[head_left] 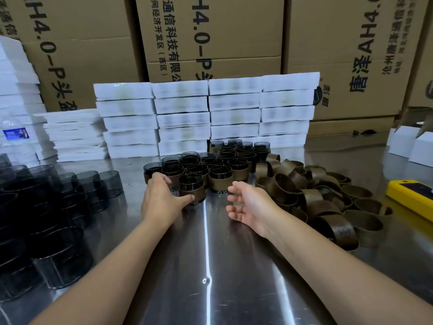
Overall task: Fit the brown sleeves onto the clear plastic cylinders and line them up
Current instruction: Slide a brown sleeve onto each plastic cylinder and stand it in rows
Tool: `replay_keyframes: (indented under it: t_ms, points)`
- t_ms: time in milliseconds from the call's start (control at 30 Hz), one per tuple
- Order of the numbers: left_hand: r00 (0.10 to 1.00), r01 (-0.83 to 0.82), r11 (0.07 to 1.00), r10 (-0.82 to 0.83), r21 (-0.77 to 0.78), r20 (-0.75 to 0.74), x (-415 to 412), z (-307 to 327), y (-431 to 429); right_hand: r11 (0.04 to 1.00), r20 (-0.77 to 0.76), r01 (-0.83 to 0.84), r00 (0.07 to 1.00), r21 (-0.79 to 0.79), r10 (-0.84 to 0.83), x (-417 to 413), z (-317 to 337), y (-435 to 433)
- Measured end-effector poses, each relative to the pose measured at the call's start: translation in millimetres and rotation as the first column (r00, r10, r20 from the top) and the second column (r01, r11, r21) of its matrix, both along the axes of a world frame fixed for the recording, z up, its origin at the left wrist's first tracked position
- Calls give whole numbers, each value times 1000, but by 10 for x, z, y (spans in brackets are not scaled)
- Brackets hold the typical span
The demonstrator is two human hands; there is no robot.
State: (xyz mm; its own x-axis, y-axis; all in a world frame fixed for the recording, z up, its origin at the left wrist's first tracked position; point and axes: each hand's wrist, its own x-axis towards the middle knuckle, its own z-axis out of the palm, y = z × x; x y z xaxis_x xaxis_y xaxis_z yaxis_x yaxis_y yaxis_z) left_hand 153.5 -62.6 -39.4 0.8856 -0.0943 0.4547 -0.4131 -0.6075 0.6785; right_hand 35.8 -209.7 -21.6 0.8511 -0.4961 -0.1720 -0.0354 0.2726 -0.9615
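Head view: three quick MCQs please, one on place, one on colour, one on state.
1. Relative to the sleeved cylinders, the loose brown sleeves lie
A) on the person's right
B) on the person's left
C) stacked on top of them

2. The device at the table's right edge is
A) red
B) yellow
C) green

3. The right hand is
A) gripping a sleeve
B) pressing the device
C) open, holding nothing

Key:
1 A: the pile sits right of the sleeved group.
2 B: its casing is yellow.
3 C: the fingers are loosely spread with nothing in them.
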Motion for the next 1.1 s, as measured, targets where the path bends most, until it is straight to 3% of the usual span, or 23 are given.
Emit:
replay_keyframes:
  t_ms: [133, 433, 667, 800, 900, 1000, 1100]
  points:
    - [998, 40, 998, -38, 54, -49, -24, 5, 5, 1000, 0, -2, 1000, 1, 2, 0, -1, 1]
    - [937, 337, 936, -322, 103, -136, -72, -63, -54, 1000, -8, 1, 1000, -5, -1, -8, 5, -1]
    - [897, 408, 880, -337, 244, -286, -35, -99, -41, 1000, -12, 3, 1000, -6, -3, -10, 7, -1]
    - [955, 293, 841, -235, 455, -180, -122, 25, -22, 1000, -15, 0, 1000, -6, 0, -11, 4, -7]
    - [992, 118, 719, -56, 685, -113, -274, 249, 68, 1000, -13, -12, 1000, -10, 12, -4, 0, -17]
    - [964, 64, 591, 173, 804, -203, -404, 521, 224, 1000, -14, -23, 1000, -20, 23, 8, -5, -19]
    - [935, 93, 620, 216, 779, -283, -474, 748, 387, 999, -15, -31, 999, -31, 30, 22, -17, -18]
